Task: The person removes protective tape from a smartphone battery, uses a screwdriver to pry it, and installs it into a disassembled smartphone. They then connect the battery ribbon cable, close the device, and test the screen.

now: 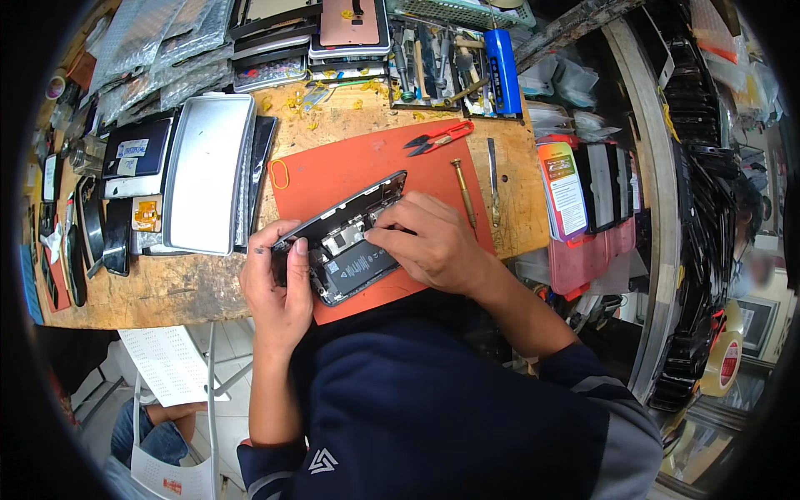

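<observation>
An opened smartphone point(360, 268) lies on the orange mat point(333, 154), its black battery and metal parts exposed. Its screen panel point(343, 207) is lifted and tilted up along the far long side. My left hand point(279, 292) grips the left end, thumb in front and fingers behind the raised panel. Over the right half of the phone, my right hand point(433, 242) has thumb and forefinger pinched close together beside the silvery inner parts. What lies between those fingertips, if anything, is too small to make out.
Right of the phone lie a brass screwdriver point(463, 192), red-handled snips point(440, 139) and a thin metal pry tool point(493, 183). A yellow rubber band point(279, 173) rests on the mat. A white tray point(208, 175) stands left; a blue cylinder point(502, 73) stands beside tools at the back.
</observation>
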`<action>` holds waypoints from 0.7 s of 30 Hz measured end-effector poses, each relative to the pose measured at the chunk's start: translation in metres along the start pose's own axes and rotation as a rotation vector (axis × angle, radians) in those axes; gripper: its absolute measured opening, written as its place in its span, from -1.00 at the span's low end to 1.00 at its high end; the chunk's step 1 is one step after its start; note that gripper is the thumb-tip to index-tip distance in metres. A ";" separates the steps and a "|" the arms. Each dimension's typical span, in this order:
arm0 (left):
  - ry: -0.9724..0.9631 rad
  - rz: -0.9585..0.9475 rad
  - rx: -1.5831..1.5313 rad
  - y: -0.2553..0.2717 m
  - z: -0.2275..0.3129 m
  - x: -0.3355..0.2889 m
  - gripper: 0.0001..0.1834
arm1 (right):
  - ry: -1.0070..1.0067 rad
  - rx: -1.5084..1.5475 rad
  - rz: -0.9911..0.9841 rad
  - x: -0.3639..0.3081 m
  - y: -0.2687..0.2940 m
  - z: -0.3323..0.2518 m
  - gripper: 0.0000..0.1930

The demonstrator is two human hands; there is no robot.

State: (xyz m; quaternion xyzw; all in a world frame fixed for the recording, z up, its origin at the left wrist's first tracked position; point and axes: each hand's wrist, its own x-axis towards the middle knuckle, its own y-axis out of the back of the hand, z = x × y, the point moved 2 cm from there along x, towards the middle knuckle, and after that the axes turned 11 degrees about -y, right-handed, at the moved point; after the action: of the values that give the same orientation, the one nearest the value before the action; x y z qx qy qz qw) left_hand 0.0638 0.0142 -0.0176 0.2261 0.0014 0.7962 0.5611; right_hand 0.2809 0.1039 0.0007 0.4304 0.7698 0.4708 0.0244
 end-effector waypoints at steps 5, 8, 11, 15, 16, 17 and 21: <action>0.038 -0.051 0.022 0.002 0.004 0.002 -0.79 | -0.011 -0.055 -0.051 0.002 0.012 -0.004 -0.82; -0.082 -0.060 0.117 0.003 -0.002 -0.002 -0.74 | -0.139 -0.070 0.007 -0.003 0.035 -0.003 -0.84; -0.139 -0.049 0.057 0.000 0.003 -0.002 -0.69 | -0.490 -0.196 0.104 -0.011 0.056 0.012 -0.85; -0.109 -0.048 0.013 0.001 -0.004 -0.005 -0.63 | -0.711 -0.224 0.053 -0.014 0.052 0.043 -0.85; -0.121 -0.045 0.039 0.002 -0.005 -0.005 -0.63 | -0.716 -0.226 0.024 -0.010 0.053 0.047 -0.85; -0.133 -0.043 0.065 0.003 -0.006 -0.005 -0.62 | -0.701 -0.179 0.026 -0.006 0.055 0.044 -0.85; -0.142 -0.030 0.099 0.005 -0.013 -0.008 -0.61 | -0.499 -0.106 0.023 0.009 0.073 0.020 -0.83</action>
State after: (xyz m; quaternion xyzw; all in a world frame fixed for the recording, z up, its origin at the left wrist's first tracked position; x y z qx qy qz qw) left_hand 0.0568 0.0082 -0.0310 0.3096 0.0043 0.7686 0.5598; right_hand 0.3305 0.1378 0.0473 0.5401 0.7092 0.3900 0.2310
